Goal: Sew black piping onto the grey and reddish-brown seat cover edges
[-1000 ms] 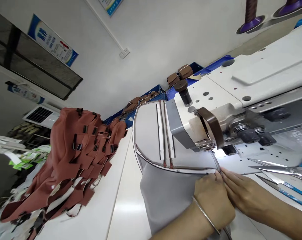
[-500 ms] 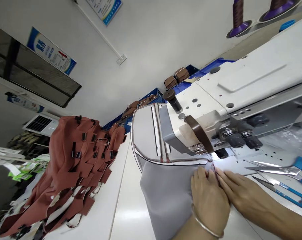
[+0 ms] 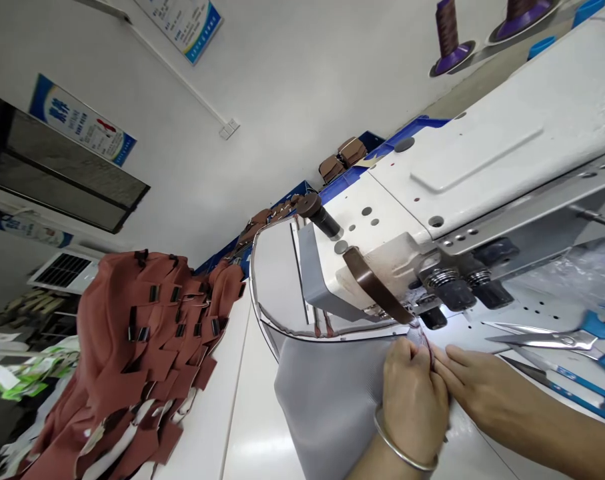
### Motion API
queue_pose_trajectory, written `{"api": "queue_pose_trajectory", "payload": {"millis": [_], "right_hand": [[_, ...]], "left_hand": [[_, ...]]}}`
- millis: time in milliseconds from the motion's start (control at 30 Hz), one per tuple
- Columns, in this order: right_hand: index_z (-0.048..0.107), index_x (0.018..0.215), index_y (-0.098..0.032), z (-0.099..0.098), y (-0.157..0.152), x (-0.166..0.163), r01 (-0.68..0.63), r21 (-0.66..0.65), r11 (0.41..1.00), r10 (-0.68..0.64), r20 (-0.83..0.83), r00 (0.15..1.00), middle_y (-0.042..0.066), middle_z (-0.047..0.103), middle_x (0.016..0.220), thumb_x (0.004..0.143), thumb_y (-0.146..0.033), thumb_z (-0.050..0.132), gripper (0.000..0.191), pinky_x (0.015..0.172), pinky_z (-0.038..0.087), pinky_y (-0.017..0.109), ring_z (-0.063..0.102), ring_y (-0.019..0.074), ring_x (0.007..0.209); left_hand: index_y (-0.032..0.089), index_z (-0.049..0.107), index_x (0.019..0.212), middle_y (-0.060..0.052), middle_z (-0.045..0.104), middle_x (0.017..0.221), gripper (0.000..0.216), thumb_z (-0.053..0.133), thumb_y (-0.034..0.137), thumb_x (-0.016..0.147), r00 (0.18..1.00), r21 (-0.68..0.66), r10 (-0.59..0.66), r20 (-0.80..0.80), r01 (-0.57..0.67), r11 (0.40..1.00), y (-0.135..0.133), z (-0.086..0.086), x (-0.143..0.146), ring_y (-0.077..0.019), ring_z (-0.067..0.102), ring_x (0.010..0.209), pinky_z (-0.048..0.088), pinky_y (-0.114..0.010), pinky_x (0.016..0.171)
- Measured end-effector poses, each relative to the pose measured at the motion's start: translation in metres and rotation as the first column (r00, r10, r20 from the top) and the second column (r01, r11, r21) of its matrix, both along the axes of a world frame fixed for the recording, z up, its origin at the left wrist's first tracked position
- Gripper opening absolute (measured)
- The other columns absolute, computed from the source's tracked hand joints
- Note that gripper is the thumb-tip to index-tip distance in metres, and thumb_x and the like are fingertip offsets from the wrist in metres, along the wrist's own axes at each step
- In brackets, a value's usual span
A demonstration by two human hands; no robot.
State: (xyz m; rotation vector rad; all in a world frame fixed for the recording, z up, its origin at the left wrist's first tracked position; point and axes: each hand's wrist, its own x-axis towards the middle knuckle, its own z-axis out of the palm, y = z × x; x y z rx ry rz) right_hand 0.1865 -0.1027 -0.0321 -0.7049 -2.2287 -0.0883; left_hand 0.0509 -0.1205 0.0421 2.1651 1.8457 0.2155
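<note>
My left hand (image 3: 413, 393), with a silver bangle at its wrist, is closed with curled fingers on the edge of a grey fabric piece (image 3: 327, 393). Against it, my right hand (image 3: 475, 383) pinches the same edge, its fingertips partly hidden. Both hands are just in front of the needle area of a white sewing machine (image 3: 392, 220). A curved, stiff-looking grey panel (image 3: 277, 273) with piped edges joins the fabric and passes behind the machine head. Dark reddish thread (image 3: 429, 343) runs from the needle area to my fingers.
Blue-handled scissors (image 3: 567, 340) and a blue-handled cutting tool (image 3: 577, 383) lie to the right. Reddish-brown pieces with black clips (image 3: 157, 333) are heaped at left. Thread spools (image 3: 448, 33) stand behind the machine, near blue bins (image 3: 369, 141) of brown pieces.
The view has shifted slightly. My left fingers have curled tighter on the fabric edge. The curved panel has slid farther behind the machine head, which now covers more of its dark seam strips.
</note>
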Motion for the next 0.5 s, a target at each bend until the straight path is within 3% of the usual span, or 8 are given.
{"api": "queue_pose_trajectory", "payload": {"millis": [200,367,500], "right_hand": [[0.06,0.111,-0.006,-0.013,0.008,0.002,0.005,-0.092,0.996,-0.002,0.029,1.0,0.014,0.065,0.105,0.081,-0.002,0.036,0.039,0.077,0.052,0.031,0.059,0.0203,0.089],[0.057,0.118,-0.012,-0.022,0.016,0.009,0.028,-0.265,0.964,-0.003,0.098,0.995,0.01,0.065,0.107,0.068,0.002,0.035,0.056,0.06,0.05,0.028,0.059,0.0177,0.078],[0.055,0.118,-0.013,-0.026,0.017,0.008,0.055,-0.236,0.97,-0.032,0.101,0.994,0.009,0.066,0.102,0.066,0.001,0.035,0.057,0.055,0.049,0.027,0.06,0.0178,0.075]], "left_hand": [[0.014,0.063,0.088,-0.009,0.057,0.086,0.025,0.043,0.005,0.075,0.997,0.085,-0.072,-0.016,0.074,0.994,0.008,-0.008,-0.006,-0.0213,0.054,0.08,0.05,-0.036,0.077],[0.016,0.064,0.082,-0.008,0.057,0.083,0.024,0.044,0.005,0.073,0.994,0.137,-0.103,-0.046,0.108,0.985,0.026,-0.008,-0.01,-0.0216,0.056,0.082,0.05,-0.035,0.081],[0.015,0.064,0.078,-0.009,0.06,0.079,0.022,0.045,0.006,0.07,0.99,0.103,-0.119,-0.077,0.127,0.987,0.038,-0.01,-0.012,-0.0229,0.058,0.082,0.05,-0.034,0.081]]}}
